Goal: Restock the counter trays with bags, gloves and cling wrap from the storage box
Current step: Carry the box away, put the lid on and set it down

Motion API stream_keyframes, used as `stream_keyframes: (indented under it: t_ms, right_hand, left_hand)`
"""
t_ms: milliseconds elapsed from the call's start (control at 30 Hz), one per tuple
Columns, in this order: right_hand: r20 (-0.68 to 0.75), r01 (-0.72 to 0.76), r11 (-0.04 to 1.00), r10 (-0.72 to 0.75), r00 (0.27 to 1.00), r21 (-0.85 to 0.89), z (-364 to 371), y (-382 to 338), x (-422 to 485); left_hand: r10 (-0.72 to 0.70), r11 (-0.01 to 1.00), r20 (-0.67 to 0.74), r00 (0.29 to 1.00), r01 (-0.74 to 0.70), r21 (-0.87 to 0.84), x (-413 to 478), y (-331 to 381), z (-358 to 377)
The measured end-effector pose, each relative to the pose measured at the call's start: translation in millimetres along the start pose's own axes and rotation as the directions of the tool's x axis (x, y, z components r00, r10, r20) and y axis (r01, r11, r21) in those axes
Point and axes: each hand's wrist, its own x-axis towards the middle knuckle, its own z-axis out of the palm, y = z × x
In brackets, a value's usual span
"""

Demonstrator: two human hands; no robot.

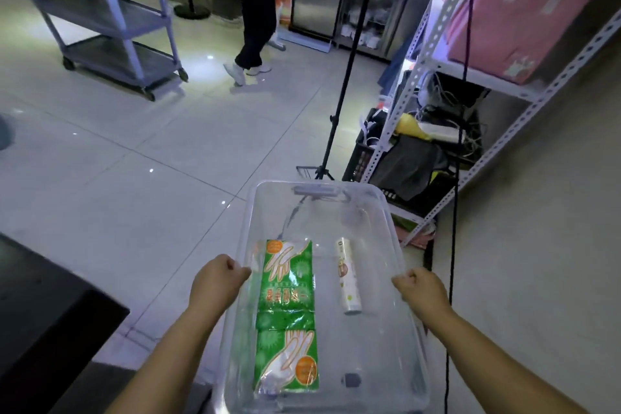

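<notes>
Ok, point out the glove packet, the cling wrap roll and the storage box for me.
glove packet (289,292): head view, on the middle of its green printed face.
cling wrap roll (347,276): head view, midway along the white tube.
storage box (386,208): head view, on the clear right rim near the far corner.

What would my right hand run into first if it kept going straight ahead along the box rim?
Probably the metal shelving rack, beyond the far end of the storage box that the right hand grips, though depth is unclear.
</notes>
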Motion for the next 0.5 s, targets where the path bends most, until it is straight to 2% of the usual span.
stream_keyframes:
  t_ms: [333,500]
  right_hand:
    - [0.059,0.052,0.998,-0.049,0.997,-0.041,26,-109,155]
    - [0.181,0.128,0.99,-0.116,0.977,-0.057,57,-164,238]
  left_hand:
    - [-0.146,0.988,-0.182,0.972,0.132,-0.085,119,41,5]
    - [-0.244,0.969,-0.269,0.932,0.228,-0.092,174,59,-3]
